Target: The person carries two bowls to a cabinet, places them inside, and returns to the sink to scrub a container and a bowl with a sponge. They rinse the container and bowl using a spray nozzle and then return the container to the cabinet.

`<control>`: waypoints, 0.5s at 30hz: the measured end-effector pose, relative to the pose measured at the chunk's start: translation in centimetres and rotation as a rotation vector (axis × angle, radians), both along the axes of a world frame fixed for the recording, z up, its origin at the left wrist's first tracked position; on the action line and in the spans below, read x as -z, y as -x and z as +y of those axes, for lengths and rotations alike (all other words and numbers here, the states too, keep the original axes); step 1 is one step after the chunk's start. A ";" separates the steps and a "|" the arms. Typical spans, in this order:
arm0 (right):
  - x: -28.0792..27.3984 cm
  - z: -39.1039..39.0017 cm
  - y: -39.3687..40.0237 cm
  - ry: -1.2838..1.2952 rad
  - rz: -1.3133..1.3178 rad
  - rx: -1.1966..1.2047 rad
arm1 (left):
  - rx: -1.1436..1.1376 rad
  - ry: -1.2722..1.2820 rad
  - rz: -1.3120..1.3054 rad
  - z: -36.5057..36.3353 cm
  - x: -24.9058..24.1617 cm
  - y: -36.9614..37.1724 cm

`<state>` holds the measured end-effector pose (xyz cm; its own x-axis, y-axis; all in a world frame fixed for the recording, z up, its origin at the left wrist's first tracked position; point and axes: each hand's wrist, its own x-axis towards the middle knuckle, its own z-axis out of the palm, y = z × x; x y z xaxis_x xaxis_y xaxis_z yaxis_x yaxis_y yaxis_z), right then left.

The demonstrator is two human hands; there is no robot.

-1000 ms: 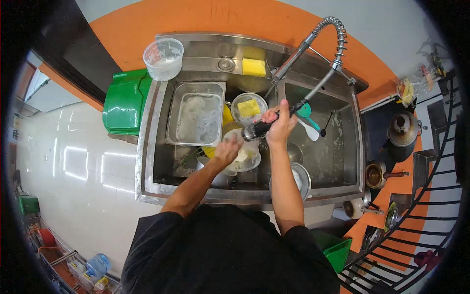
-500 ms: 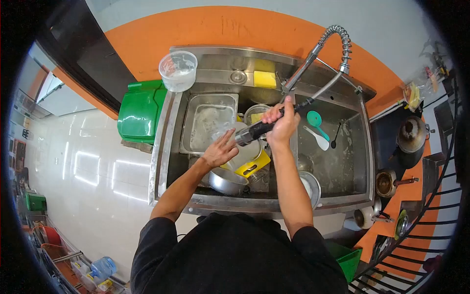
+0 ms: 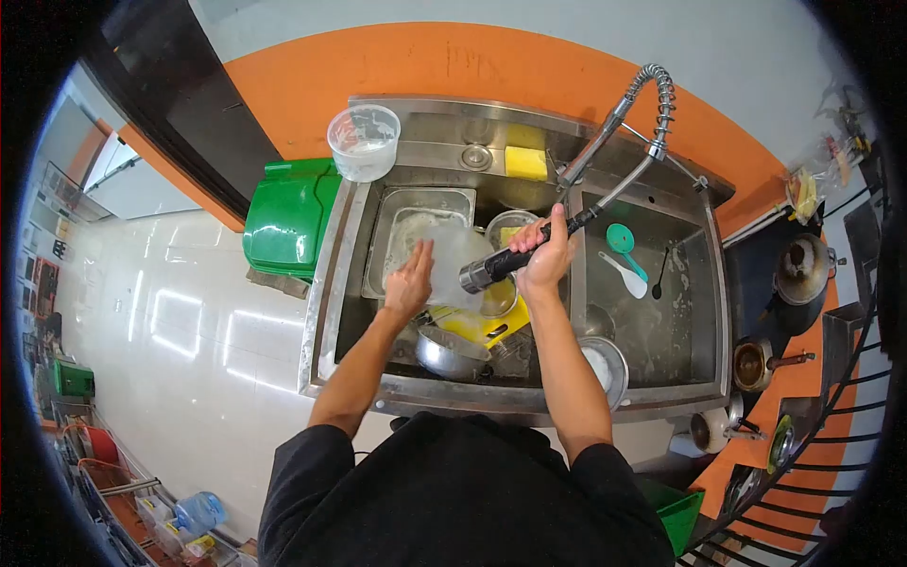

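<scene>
Light is glaring in white bars off the glossy floor (image 3: 236, 350); the fisheye view is bowing the orange wall band (image 3: 312, 90) (black is swallowing the corners).

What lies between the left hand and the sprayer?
In the head view, a translucent plastic item, too blurred to identify, lies between the left hand and the sprayer.

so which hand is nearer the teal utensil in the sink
Right. The right hand grips the spray handle just left of the teal utensil; the left hand is farther left, by the steel pan.
</scene>
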<state>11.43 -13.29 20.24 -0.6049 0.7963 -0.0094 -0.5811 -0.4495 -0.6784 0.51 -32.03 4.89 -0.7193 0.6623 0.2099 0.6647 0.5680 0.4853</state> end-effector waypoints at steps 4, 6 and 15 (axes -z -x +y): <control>-0.5 -1.0 1.2 0.012 0.077 0.011 | -0.159 -0.320 0.186 2.2 4.2 0.0; -1.2 -1.8 1.6 -0.066 0.036 0.059 | -0.295 -0.721 -1.018 4.1 1.8 -0.7; 1.9 3.1 1.3 -0.270 -0.033 0.220 | -0.126 -0.910 -1.574 3.0 -2.1 -2.2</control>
